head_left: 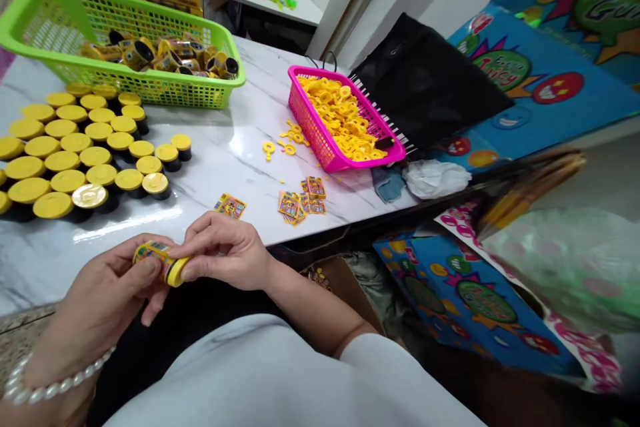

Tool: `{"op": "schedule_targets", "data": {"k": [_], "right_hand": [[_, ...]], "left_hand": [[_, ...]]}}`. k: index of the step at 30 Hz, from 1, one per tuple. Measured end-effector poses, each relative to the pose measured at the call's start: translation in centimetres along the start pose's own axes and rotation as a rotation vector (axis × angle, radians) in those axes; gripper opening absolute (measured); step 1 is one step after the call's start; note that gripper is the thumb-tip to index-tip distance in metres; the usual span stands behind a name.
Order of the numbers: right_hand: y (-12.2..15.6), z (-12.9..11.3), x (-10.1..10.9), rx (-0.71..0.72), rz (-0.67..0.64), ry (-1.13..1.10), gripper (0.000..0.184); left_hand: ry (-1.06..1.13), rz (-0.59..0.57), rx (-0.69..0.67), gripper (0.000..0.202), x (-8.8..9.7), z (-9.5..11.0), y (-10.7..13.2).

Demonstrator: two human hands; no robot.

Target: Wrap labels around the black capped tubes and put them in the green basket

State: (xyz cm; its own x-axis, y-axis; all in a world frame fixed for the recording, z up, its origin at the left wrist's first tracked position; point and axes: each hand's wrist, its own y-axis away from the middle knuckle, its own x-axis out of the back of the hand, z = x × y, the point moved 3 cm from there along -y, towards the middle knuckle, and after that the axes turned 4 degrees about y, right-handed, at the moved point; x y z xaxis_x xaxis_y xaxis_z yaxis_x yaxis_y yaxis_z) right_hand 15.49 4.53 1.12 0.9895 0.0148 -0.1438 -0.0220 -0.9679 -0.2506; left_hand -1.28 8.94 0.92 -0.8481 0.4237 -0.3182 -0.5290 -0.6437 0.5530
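A jar (159, 260) with a yellow cap lies on its side at the lower left of the frame, gripped by both hands: the left hand (107, 297) wraps its labelled body and the right hand (225, 250) pinches the cap end. Just above them on the table (235, 147) lie stickers (300, 203), with rows of capped jars (75, 153) at the left. Farther up stand a green basket (60, 33) of jars at upper left and a pink basket (320, 140) of yellow rings (345, 117) at centre.

Lidded pots (80, 157) stand left on the table (230, 140), the ring basket (314, 132) right, stickers (303, 200) before it.
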Motion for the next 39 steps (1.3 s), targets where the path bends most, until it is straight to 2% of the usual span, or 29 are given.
{"op": "schedule_targets", "data": {"k": [2,5,10,12,16,18,21,25,29,34,37,39], "right_hand": [[0.0,0.0,-0.1,0.047,0.056,0.028,0.021],[0.1,0.2,-0.5,0.051,0.133,-0.006,0.028],[0.1,-0.3,-1.2,0.028,0.077,0.036,0.030],[0.1,-0.5,-1.2,0.032,0.087,0.099,0.031],[0.5,0.4,-1.0,0.033,0.206,0.094,0.030],[0.7,1.2,-1.1,-0.003,0.246,0.039,0.031],[0.9,1.5,-1.2,-0.041,0.218,-0.013,0.029],[1.4,0.7,-1.3,-0.001,0.149,0.175,0.028],[1.8,0.7,-0.9,0.035,0.180,0.363,0.024],[2.2,0.6,-0.8,0.121,0.155,0.505,0.029],[2.6,0.3,-0.8,0.145,0.194,0.565,0.033],[2.6,0.5,-0.7,0.078,0.246,0.552,0.028]], "left_hand": [[-0.006,-0.016,0.015,0.040,-0.2,-0.1,-0.1],[-0.006,0.027,0.017,0.043,-0.8,0.2,0.0],[-0.008,0.066,0.034,0.055,-1.2,0.4,0.5],[0.047,0.050,0.020,0.051,-1.2,0.3,0.7],[0.117,0.007,-0.021,0.038,-1.3,-0.3,0.9],[0.086,-0.012,-0.020,0.048,-1.3,-0.7,0.6],[0.067,-0.005,-0.039,0.059,-1.3,-0.9,0.0],[0.128,0.051,-0.105,0.055,-1.6,-1.0,-0.2],[0.212,0.000,-0.175,0.055,-1.8,-1.1,-0.7],[0.207,0.007,-0.153,0.050,-0.8,-1.1,-0.8],[0.170,0.003,-0.158,0.043,-0.5,-0.9,-0.6],[0.149,-0.004,-0.186,0.040,-0.7,-0.9,-0.6]]}}
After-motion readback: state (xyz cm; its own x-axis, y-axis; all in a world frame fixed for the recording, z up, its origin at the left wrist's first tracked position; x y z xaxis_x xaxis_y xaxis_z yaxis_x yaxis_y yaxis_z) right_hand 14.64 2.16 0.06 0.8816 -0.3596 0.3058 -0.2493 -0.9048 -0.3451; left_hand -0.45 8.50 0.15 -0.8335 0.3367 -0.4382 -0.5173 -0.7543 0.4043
